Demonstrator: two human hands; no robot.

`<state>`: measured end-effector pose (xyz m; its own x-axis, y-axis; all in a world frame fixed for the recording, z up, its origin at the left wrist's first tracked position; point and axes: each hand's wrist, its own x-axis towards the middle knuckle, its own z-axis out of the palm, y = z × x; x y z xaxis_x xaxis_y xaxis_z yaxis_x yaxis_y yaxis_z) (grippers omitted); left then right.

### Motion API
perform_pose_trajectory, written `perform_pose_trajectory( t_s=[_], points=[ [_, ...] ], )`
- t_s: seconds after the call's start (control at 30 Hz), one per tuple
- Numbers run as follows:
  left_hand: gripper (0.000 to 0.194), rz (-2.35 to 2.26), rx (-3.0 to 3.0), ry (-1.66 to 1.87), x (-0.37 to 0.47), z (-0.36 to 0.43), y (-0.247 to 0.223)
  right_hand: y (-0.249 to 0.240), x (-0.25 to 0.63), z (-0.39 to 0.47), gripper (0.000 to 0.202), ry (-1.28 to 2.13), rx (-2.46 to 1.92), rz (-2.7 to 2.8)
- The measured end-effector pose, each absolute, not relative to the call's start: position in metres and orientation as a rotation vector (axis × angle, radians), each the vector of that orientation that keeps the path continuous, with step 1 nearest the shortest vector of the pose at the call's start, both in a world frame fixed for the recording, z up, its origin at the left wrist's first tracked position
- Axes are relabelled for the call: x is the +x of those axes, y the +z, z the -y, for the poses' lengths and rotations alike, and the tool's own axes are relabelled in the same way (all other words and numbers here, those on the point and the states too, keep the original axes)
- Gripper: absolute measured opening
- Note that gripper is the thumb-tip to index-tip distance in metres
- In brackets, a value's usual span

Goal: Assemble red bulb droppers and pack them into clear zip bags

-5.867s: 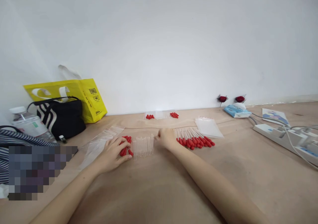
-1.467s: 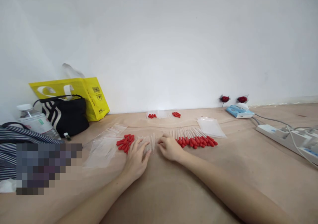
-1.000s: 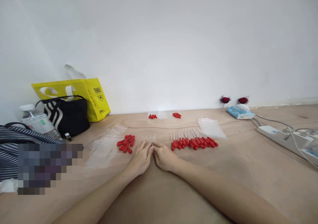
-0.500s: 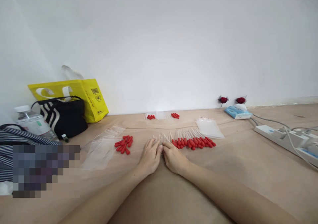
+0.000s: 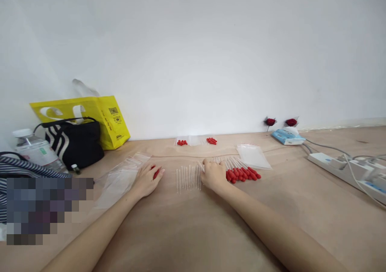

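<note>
Tubes point(image 5: 188, 178): clear, slender, smooth-looking, laid side by side on the tan surface point(image 5: 187, 231), between the two hands. Left hand point(image 5: 148, 180): fingers open, spread low over a cluster of red bulbs point(image 5: 155, 173), mostly hidden beneath; whether any is gripped, cannot tell. Right hand point(image 5: 213, 175): fingers curled at the right end of the tube row, against the thin clear stems; grip on one, cannot tell. Droppers point(image 5: 243, 174): glossy red rounded ends toward the wearer, clear stems fanned toward the wall point(image 5: 193, 62); right hand covers the left end of this group. Flat, crinkled film bags point(image 5: 116, 187) lie left of the left hand; one flat translucent pouch point(image 5: 255, 156) sits behind the droppers, to the right. Near the wall, small packets point(image 5: 196, 140) with red pieces at both ends. Far left: black fabric purse point(image 5: 81, 143), white stripes.
</note>
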<state>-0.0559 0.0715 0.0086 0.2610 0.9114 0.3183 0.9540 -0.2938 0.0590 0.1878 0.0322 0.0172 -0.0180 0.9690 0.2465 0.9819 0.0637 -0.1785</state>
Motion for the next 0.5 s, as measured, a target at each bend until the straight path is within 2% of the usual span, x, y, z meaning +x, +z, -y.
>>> perform_pose_trajectory(
  t_s=[0.4, 0.5],
  points=[
    [0.034, 1.557, -2.583, -0.759, -0.03, -0.055, 0.014, 0.017, 0.192, -0.038, 0.023, -0.039, -1.993, 2.083],
    [0.033, 1.673, -2.52, -0.791, -0.038, -0.06, 0.022, 0.018, 0.191, -0.035, 0.025, -0.057, -1.993, 2.1]
  ],
)
